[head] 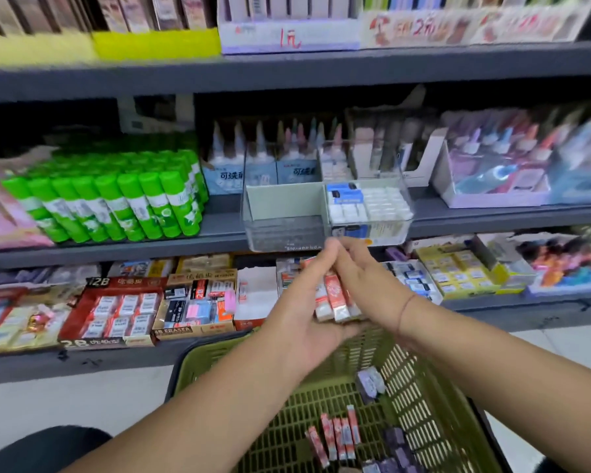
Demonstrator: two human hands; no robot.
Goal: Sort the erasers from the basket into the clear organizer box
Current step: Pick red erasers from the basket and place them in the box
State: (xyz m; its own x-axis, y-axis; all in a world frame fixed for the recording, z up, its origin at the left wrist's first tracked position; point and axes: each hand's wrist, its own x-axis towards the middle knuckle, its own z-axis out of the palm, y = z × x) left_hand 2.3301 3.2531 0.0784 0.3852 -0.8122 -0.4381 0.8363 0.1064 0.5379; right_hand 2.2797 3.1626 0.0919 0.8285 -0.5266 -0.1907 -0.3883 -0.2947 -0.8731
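Several red-and-white wrapped erasers lie stacked in the palm of my left hand, which cups them from below, just under the shelf edge. My right hand reaches in from the right and its fingers curl over the top of the same stack. The clear organizer box stands on the middle shelf right above my hands; its left compartment shows bare floor and its right compartment holds white and blue erasers. The green basket sits below my arms with more red erasers and purple erasers inside.
Green glue sticks fill the shelf left of the box. Glue bottles stand behind it. On the lower shelf sit eraser display boxes, red on the left and yellow on the right. A grey shelf edge runs above.
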